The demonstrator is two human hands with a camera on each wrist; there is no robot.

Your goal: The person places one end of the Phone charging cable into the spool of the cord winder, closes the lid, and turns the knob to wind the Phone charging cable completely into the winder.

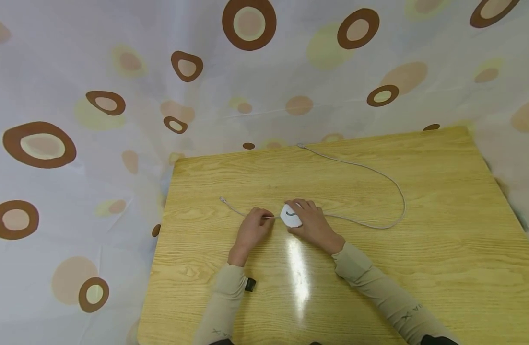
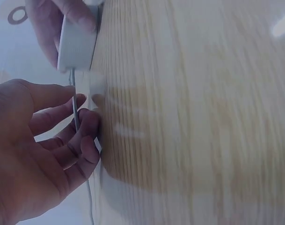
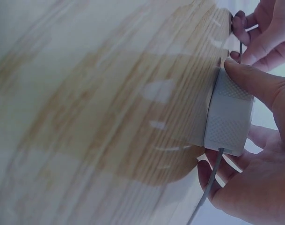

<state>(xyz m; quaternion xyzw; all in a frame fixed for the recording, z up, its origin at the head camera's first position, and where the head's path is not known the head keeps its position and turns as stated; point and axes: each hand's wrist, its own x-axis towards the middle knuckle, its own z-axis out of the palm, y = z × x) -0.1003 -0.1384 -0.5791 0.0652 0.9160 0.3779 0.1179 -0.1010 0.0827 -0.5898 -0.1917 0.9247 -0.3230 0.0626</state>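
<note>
A white, angular cable winder [image 1: 287, 219] with a dark curved mark on top sits near the middle of the wooden table. My right hand [image 1: 312, 224] grips it from the right, thumb and fingers on opposite sides. In the right wrist view, the winder's textured side wall [image 3: 229, 117] faces the camera and a thin grey cable [image 3: 209, 185] leaves it. My left hand [image 1: 252, 231] is just left of the winder, pinching the cable's other length. The left wrist view has this cable [image 2: 76, 115] running straight from the winder, between thumb and curled fingers.
The short cable end has a connector [image 1: 222, 199] lying left of my left hand. On the right, the longer cable [image 1: 403, 194] loops back to a second connector [image 1: 300, 145] at the table's [image 1: 454, 230] far edge. A patterned curtain [image 1: 264, 81] hangs behind and to the left.
</note>
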